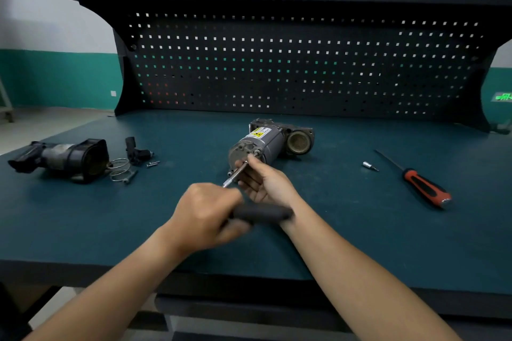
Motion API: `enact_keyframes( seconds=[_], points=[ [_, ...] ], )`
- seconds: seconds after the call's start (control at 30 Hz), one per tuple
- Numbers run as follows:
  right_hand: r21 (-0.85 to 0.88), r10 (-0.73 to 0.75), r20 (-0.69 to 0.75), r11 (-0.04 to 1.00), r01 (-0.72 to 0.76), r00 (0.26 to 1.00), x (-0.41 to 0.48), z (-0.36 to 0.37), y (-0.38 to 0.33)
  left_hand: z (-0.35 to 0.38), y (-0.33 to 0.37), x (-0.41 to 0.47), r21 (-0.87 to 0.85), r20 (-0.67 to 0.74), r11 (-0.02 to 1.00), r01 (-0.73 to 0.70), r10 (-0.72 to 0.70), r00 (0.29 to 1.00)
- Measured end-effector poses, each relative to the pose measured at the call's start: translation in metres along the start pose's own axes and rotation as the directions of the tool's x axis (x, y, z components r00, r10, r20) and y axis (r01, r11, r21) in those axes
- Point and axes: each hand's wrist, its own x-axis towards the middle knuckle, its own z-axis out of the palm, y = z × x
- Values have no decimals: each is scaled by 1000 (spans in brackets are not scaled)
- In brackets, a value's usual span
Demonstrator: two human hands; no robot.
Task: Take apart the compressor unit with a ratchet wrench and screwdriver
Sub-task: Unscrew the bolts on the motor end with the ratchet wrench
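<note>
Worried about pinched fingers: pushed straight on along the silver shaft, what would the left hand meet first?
Probably the right hand, whose fingers steady that silver shaft just short of the grey cylindrical compressor.

Two hands are counted, a left hand (205, 216) and a right hand (266, 183). One each is counted of compressor unit (266, 144), ratchet wrench (263, 214), screwdriver (424, 185), socket bit (370, 166), black housing (69, 158), black fitting (135, 151) and wire spring (119, 169). At least two loose screws (153, 164) are made out on the tabletop (360, 230).

red-black screwdriver (424, 184), teal workbench (360, 230)
</note>
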Motion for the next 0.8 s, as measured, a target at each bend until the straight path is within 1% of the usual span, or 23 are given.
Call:
enact_keyframes(
  seconds=[0.03,0.07,0.1,0.13,0.17,0.2,0.23,0.27,0.3,0.33,0.37,0.4,0.43,0.47,0.5,0.53,0.57,0.6,0.63,0.67,0.73,0.77,0.8],
  points=[
    [11,6,11,1000,-6,1000,0,0,-1,3,6,0,-79,-123,983,165,-174,977],
    [21,16,26,1000,-16,1000,0,0,-1,5,13,3,-265,-260,900,346,-412,873],
    [32,28,45,999,-29,999,0,0,-2,6,19,9,-536,-304,710,457,-667,680],
    [44,37,65,998,-40,997,-1,0,-3,5,21,15,-765,-236,459,452,-853,466],
    [53,39,80,998,-43,996,-1,0,-3,4,18,20,-879,-157,264,397,-946,282],
    [52,31,90,998,-35,996,-1,1,-3,2,13,22,-932,-87,130,337,-986,139],
    [43,16,90,999,-20,996,1,1,-2,-1,7,24,-964,-18,25,264,-999,31],
    [28,-1,82,1000,-1,997,1,2,-2,-5,3,25,-983,46,-54,173,-998,-47],
    [15,-15,72,1000,14,997,2,2,-2,-7,0,24,-988,100,-109,106,-991,-86],
    [8,-24,66,1000,23,998,2,2,-1,-7,0,23,-989,120,-126,78,-990,-80],
    [7,-28,64,1000,27,998,2,3,-1,-7,0,24,-988,103,-108,108,-994,-46],
    [8,-29,61,1000,29,998,3,3,-1,-5,1,24,-980,51,-50,190,-999,4],
    [8,-30,59,1000,30,998,3,2,-2,-4,4,26,-954,-18,45,296,-996,93],
    [5,-31,55,1000,31,998,4,1,-1,-3,7,27,-894,-104,204,400,-961,257],
    [1,-32,51,999,32,998,4,1,-1,-4,9,24,-739,-207,476,477,-834,511],
    [1,-33,42,999,33,999,4,1,0,-5,8,22,-451,-223,784,427,-562,796],
    [2,-35,33,999,35,999,3,1,0,-6,7,20,-189,-103,954,234,-256,961],
    [1,-39,26,999,39,999,3,0,1,-6,3,17,-29,64,999,-13,15,998],
    [-4,-42,24,999,42,999,3,0,1,-8,1,16,18,214,990,-143,136,967],
    [-8,-41,31,999,41,999,2,0,1,-9,-2,15,34,276,982,-188,172,946],
    [1,-3,61,1000,3,998,2,0,0,-8,-3,13,57,141,992,-117,108,984],
    [8,28,83,1000,-29,996,1,1,-1,-6,1,12,30,5,999,14,-14,1000],
    [12,56,105,998,-58,993,0,2,-1,-5,6,11,-102,-143,971,215,-228,963]
  ],
)
